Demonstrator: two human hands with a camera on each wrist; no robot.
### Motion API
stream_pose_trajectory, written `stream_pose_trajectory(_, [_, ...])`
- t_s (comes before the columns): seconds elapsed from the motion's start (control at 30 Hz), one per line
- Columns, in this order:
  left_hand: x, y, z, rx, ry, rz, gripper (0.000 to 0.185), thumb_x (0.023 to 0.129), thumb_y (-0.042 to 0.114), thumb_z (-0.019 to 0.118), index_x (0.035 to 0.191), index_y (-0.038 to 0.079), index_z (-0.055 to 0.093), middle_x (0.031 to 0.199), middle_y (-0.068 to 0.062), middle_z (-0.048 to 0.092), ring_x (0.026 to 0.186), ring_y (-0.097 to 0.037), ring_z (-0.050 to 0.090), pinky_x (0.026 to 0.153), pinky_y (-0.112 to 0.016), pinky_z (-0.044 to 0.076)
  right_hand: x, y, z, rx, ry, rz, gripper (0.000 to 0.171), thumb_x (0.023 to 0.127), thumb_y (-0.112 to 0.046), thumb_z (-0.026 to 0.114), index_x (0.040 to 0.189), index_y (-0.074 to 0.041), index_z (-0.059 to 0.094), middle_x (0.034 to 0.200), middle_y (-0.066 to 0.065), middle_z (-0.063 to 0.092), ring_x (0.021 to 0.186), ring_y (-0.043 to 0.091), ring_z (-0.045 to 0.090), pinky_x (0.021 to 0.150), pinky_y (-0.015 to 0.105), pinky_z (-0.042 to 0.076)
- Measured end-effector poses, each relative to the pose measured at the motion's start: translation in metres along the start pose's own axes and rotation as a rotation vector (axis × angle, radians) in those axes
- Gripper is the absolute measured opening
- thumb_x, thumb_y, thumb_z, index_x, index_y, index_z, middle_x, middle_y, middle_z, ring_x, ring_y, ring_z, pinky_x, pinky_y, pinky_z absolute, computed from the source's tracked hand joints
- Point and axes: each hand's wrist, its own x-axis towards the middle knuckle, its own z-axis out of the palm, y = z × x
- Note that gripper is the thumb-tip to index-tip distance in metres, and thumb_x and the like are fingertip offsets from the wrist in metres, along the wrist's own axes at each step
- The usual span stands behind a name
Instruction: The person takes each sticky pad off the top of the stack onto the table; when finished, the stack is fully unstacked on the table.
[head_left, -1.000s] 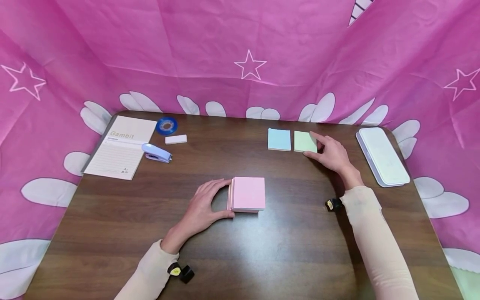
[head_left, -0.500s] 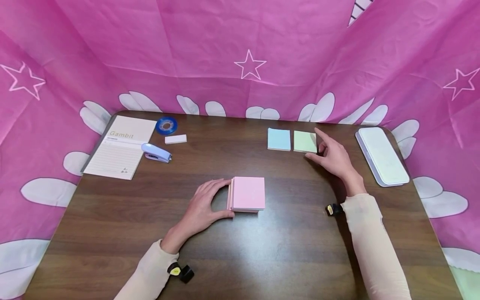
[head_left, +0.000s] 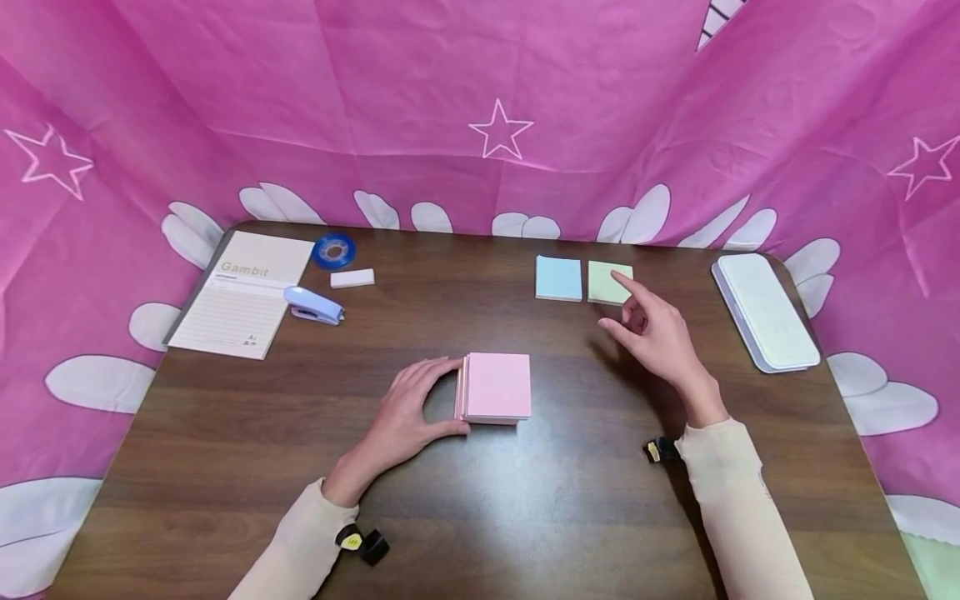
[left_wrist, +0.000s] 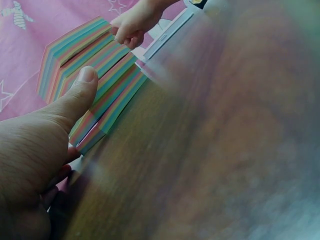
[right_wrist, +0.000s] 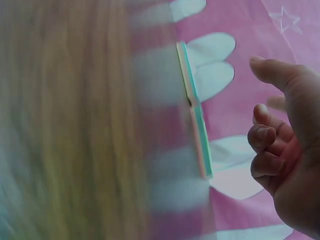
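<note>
Your left hand (head_left: 405, 418) curves round the left side of the pink-topped note stack (head_left: 497, 385), gripping it with the thumb at its near left corner and the fingers at its far left corner. The stack sits on the brown table (head_left: 585, 508), its sides striped in several colours. Your right hand (head_left: 658, 337) holds nothing; it hangs beyond the stack and to its right, thumb and index finger extended, the others loosely bent. From your head, the index finger overlaps the green note pad (head_left: 603, 285), which lies beyond the stack on its right; the right wrist view shows your hand apart from it. Slightly right of the stack and beyond it lies the blue note pad (head_left: 558, 277). Farther right of the stack is a white case (head_left: 767, 312). Well to its left lie a notebook (head_left: 232, 308), a stapler (head_left: 313, 306) overlapping the notebook's edge, a blue tape roll (head_left: 322, 253) and a white block (head_left: 352, 278).
</note>
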Motion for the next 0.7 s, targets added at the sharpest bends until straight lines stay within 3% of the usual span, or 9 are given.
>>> stream_pose_trajectory(0.37, [-0.001,0.000,0.000,-0.003,0.007,-0.011,0.096,0.084,0.046,0.099,0.164,0.020,0.054,0.165,-0.009,0.057,0.156,-0.036,0.046,0.127,-0.068,0.031,-0.003,-0.058,0.007,0.027,-0.034,-0.157,0.067,0.093,-0.014,0.092,0.154,-0.012,0.066,0.080,-0.001,0.059,0.067,0.012,0.052,0.064,0.025,0.042])
stream_pose_trajectory(0.7, [0.000,-0.002,0.002,-0.005,0.009,0.015,0.094,0.084,0.046,0.098,0.164,0.021,0.055,0.164,-0.009,0.057,0.155,-0.037,0.046,0.127,-0.068,0.031,-0.024,-0.105,0.030,0.078,-0.112,-0.303,0.059,0.092,-0.016,0.091,0.148,-0.012,0.071,0.077,-0.009,0.057,0.067,0.006,0.050,0.061,0.026,0.043])
